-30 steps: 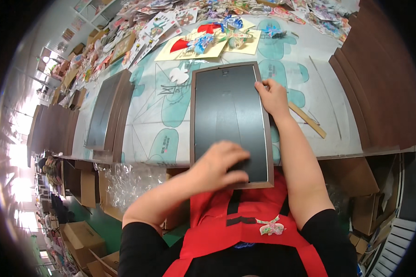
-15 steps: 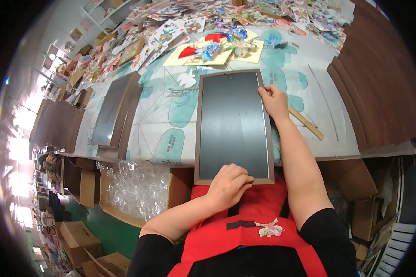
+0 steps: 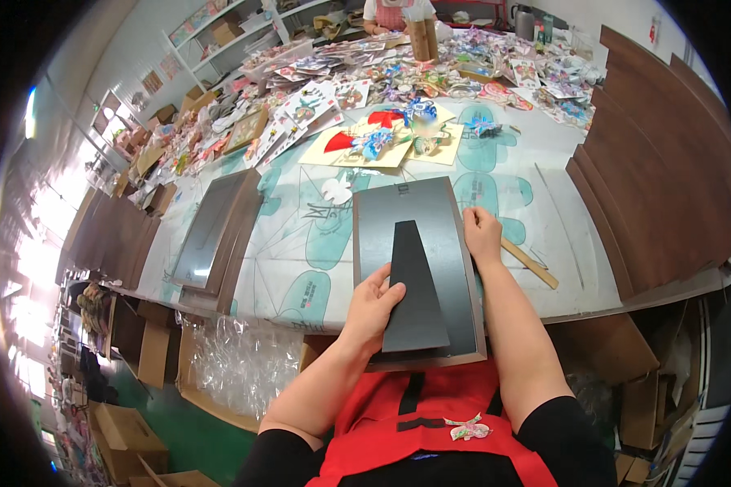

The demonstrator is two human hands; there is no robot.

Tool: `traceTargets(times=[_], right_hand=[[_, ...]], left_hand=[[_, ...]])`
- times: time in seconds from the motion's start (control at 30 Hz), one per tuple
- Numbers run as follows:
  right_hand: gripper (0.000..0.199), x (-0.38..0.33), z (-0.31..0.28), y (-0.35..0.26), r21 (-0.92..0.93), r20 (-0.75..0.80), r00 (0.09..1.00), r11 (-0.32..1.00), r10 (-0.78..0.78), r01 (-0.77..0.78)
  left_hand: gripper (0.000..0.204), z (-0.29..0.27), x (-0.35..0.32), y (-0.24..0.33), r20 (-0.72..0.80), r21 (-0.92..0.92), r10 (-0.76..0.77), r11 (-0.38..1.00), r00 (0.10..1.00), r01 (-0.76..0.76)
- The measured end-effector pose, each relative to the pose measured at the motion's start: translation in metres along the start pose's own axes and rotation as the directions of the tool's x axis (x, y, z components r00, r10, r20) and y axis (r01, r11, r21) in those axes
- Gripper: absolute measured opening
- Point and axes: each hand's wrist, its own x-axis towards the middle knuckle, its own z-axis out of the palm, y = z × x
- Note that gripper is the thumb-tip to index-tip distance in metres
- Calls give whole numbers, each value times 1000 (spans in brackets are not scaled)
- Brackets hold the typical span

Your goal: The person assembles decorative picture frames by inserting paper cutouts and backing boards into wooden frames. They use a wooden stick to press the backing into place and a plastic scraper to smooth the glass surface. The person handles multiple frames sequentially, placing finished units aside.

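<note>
A brown-rimmed picture frame [image 3: 481,347] lies at the table's near edge, its lower end overhanging toward my red apron. A dark backing board [image 3: 379,213] fills it, with a hook at the top. A tapered black easel leg [image 3: 418,300] lies over the board's middle and lower part. My left hand [image 3: 374,307] is closed on the leg's left edge, thumb on top, other fingers partly hidden. Closed at the frame's right edge, my right hand [image 3: 483,234] has its thumb and forefinger against the rim. Right beside it lies a flat wooden strip [image 3: 530,263].
Stacked frames [image 3: 219,231] stand to the left, and tall stacks of brown boards [image 3: 666,162] on the right. Yellow cards [image 3: 390,154] with colourful cutouts lie ahead. A cardboard box [image 3: 191,381] of clear plastic sits below. Across the table is another person [image 3: 390,15].
Earlier the frame showed a plain dark panel; now the easel leg shows on top. My left hand has gone from the lower rim to the leg. The view has tilted up.
</note>
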Motion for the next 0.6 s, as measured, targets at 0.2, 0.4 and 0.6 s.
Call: traceTargets(times=[0.2, 0.4, 0.6], right_hand=[[22, -1, 1, 5, 28, 30, 1000, 1000, 2, -3], [22, -2, -1, 4, 49, 31, 999, 998, 28, -30], [21, -3, 0, -1, 65, 48, 998, 997, 30, -33]], left_hand=[[60, -30, -54, 63, -69, 148, 208, 969, 976, -196], [67, -141, -73, 134, -116, 199, 356, 923, 927, -330], [55, -214, -42, 118, -216, 160, 84, 986, 973, -50]])
